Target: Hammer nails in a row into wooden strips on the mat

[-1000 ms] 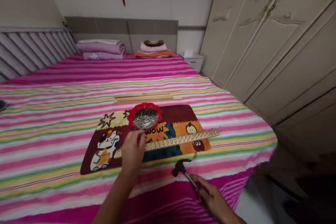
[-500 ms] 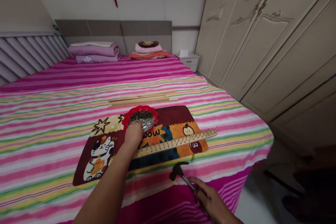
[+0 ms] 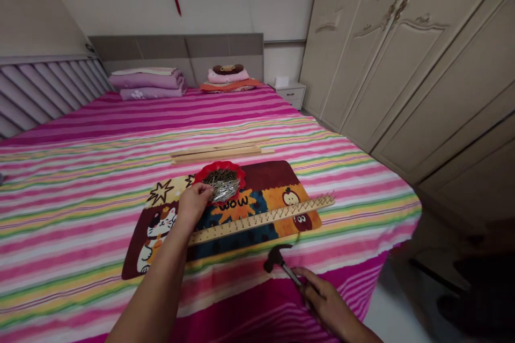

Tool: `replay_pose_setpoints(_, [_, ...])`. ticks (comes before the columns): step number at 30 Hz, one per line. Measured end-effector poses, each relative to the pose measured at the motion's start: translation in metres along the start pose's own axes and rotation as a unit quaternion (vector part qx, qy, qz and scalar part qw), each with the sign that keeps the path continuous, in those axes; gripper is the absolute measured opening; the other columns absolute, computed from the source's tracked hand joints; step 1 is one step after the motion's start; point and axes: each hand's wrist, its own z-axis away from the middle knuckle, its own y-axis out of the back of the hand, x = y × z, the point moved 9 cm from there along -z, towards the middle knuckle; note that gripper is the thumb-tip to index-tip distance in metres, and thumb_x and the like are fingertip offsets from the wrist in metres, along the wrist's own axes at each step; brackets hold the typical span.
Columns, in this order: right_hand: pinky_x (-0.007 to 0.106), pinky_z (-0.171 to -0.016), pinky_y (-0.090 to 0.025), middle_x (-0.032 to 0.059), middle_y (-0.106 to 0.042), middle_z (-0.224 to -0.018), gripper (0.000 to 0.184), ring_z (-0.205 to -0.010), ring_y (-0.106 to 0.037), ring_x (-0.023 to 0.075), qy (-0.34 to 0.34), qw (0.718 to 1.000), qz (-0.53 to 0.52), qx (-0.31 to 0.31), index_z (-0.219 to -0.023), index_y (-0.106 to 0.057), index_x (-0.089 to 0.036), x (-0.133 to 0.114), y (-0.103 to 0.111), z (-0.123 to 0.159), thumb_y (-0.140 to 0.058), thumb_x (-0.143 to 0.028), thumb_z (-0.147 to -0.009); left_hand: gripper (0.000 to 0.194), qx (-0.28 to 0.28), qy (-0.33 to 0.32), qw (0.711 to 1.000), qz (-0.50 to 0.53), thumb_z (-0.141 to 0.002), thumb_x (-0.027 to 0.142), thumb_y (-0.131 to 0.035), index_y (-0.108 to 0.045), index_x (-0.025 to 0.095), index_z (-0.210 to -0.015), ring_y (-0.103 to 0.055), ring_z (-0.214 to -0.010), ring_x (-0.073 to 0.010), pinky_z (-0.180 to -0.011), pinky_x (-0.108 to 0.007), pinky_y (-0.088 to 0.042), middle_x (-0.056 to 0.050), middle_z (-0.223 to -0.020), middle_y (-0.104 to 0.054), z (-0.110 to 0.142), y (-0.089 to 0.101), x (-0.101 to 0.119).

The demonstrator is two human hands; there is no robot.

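A red scalloped bowl (image 3: 242, 173) of nails (image 3: 223, 186), some dark and some silvery, stands on a printed mat (image 3: 265, 174). My left hand (image 3: 193, 202) is at the bowl's near left rim, thumb and fingers pinched together; whatever lies between the tips is too small to make out. In front of the bowl a long wooden strip (image 3: 243, 223) lies across the mat, with a row of nails standing in it toward its right end and small dark marks on its left part. Lower right, my right hand (image 3: 325, 300) is closed around the handle of a claw hammer (image 3: 277, 258), its head near the mat's front edge.
Several bare wooden strips (image 3: 217, 152) lie behind the bowl on the striped bedspread (image 3: 100, 193). Folded bedding (image 3: 148, 83) is stacked by the headboard (image 3: 161, 48). A wardrobe (image 3: 382, 64) stands along the right, past the bed's edge.
My left hand has drawn back from over the nails to the bowl's left rim, its pinched fingers now showing. My right hand still grips the hammer in nearly the same spot.
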Motion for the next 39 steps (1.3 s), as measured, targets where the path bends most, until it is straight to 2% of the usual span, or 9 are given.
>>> replay_pose_setpoints(3, [0.021,-0.042,-0.028,-0.0069,-0.045,-0.049,0.050,-0.043,-0.038,0.0118,-0.011,1.000,0.013,-0.003,-0.115,-0.059,-0.016,0.000,0.000,0.000,-0.048,-0.041,-0.073,0.033,-0.027,0.049,0.974,0.218,-0.051,0.041,-0.071,-0.065,0.015,-0.070,-0.053,-0.052,-0.0113,-0.053,-0.024,-0.044,0.001,-0.059,-0.062,0.019,0.002,-0.002])
replay_pose_setpoints(5, [0.021,-0.041,-0.028,-0.0071,-0.045,-0.049,0.050,-0.042,-0.037,0.0112,-0.016,1.000,0.018,-0.003,-0.115,-0.059,-0.016,0.000,0.000,0.000,-0.047,-0.041,-0.073,0.038,-0.041,0.068,0.956,0.283,-0.046,0.041,-0.076,-0.065,0.014,-0.071,-0.056,-0.056,-0.0113,-0.053,-0.023,-0.045,0.000,-0.063,-0.063,0.039,0.004,0.001])
replay_pose_setpoints(9, [0.021,-0.040,-0.028,-0.0080,-0.044,-0.049,0.048,-0.040,-0.037,0.0104,-0.006,1.000,0.026,-0.002,-0.115,-0.058,-0.017,-0.001,0.000,0.001,-0.046,-0.038,-0.074,0.037,-0.049,0.080,0.959,0.269,-0.049,0.043,-0.076,-0.064,0.015,-0.071,-0.057,-0.057,-0.0111,-0.056,-0.023,-0.047,0.000,-0.061,-0.063,0.082,0.002,-0.003])
replay_pose_setpoints(14, [0.020,-0.040,-0.031,-0.0076,-0.046,-0.050,0.048,-0.040,-0.039,0.0102,-0.003,0.999,0.039,-0.004,-0.117,-0.057,-0.016,-0.002,0.001,0.002,-0.045,-0.034,-0.075,0.034,-0.016,0.087,0.975,0.202,-0.055,0.046,-0.071,-0.066,0.018,-0.074,-0.056,-0.058,-0.0111,-0.059,-0.023,-0.046,0.001,-0.064,-0.065,0.113,-0.016,-0.034])
replay_pose_setpoints(18, [0.021,-0.042,-0.034,-0.0070,-0.046,-0.051,0.046,-0.043,-0.041,0.0109,0.010,0.999,0.045,-0.001,-0.116,-0.058,-0.015,-0.008,0.001,0.004,-0.045,-0.032,-0.075,0.033,0.013,0.094,0.982,0.163,-0.063,0.046,-0.065,-0.067,0.019,-0.081,-0.058,-0.061,-0.0126,-0.062,-0.025,-0.047,0.001,-0.066,-0.066,0.117,-0.031,-0.052])
replay_pose_setpoints(22, [0.021,-0.043,-0.036,-0.0061,-0.049,-0.052,0.044,-0.045,-0.043,0.0116,0.022,0.998,0.056,0.002,-0.115,-0.059,-0.016,-0.011,0.002,0.005,-0.045,-0.031,-0.076,0.034,0.025,0.097,0.981,0.167,-0.063,0.048,-0.063,-0.067,0.019,-0.080,-0.058,-0.056,-0.0132,-0.056,-0.025,-0.047,0.002,-0.062,-0.064,0.116,-0.039,-0.051])
replay_pose_setpoints(30, [0.022,-0.044,-0.036,-0.0062,-0.048,-0.053,0.046,-0.046,-0.043,0.0114,0.024,0.998,0.064,-0.001,-0.117,-0.058,-0.014,-0.011,0.002,0.006,-0.044,-0.032,-0.077,0.033,0.045,0.102,0.986,0.124,-0.063,0.048,-0.061,-0.067,0.020,-0.079,-0.057,-0.057,-0.0136,-0.055,-0.025,-0.045,0.001,-0.063,-0.064,0.119,-0.036,-0.049])
replay_pose_setpoints(39, [0.024,-0.049,-0.044,-0.0062,-0.049,-0.052,0.046,-0.047,-0.049,0.0128,0.025,0.997,0.071,0.000,-0.117,-0.058,-0.013,-0.009,0.002,0.005,-0.043,-0.032,-0.078,0.030,0.063,0.079,0.989,0.110,-0.065,0.046,-0.060,-0.067,0.021,-0.080,-0.061,-0.066,-0.0158,-0.067,-0.028,-0.048,0.000,-0.072,-0.068,0.118,-0.036,-0.052])
